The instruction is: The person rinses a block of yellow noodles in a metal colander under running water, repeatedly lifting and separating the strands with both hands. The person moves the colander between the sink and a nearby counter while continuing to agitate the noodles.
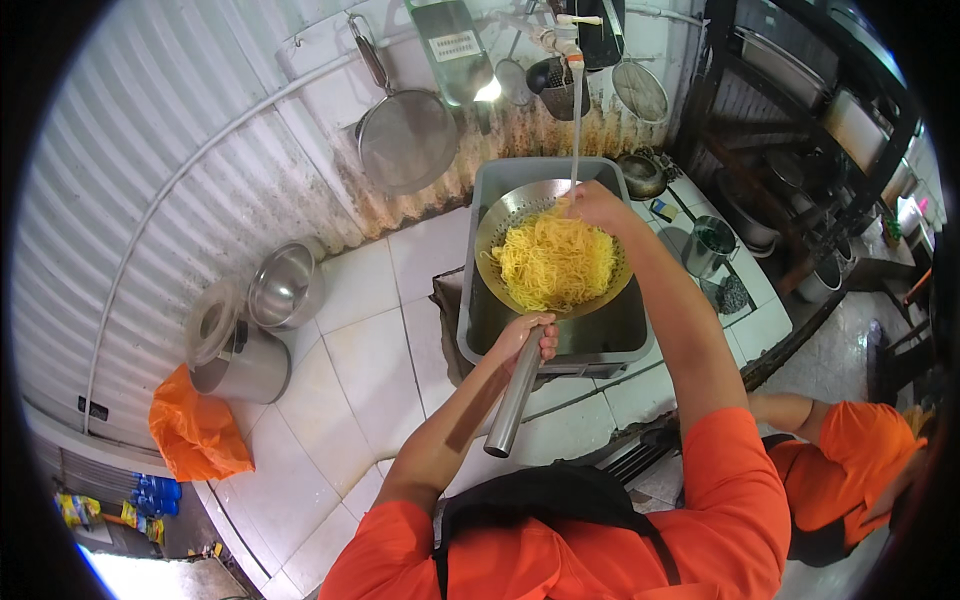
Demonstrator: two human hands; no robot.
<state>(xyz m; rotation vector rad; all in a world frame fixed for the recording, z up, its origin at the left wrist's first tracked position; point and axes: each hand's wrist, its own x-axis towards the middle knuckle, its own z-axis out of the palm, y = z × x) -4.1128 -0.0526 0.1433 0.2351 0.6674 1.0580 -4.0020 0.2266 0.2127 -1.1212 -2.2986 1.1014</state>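
My left hand [526, 341] grips the steel handle of a perforated metal strainer [504, 217], held over a grey plastic tub [469, 300]. A heap of yellow noodles [555, 259] lies in the strainer. My right hand [596, 206] is at the far right side of the strainer, at the edge of the noodles; its fingertips are partly hidden, so I cannot tell whether they hold any. A stream of water [576, 127] falls from the tap [574, 58] beside that hand. Liquid shows in the tub below the strainer.
A steel pot [251, 367], a metal bowl [283, 289] and an orange plastic bag [199, 431] are at the left. Strainers [409, 139] hang on the wall. A metal cup [709, 244] and scouring pad [731, 294] sit right of the tub. Another person [847, 465] is at the lower right.
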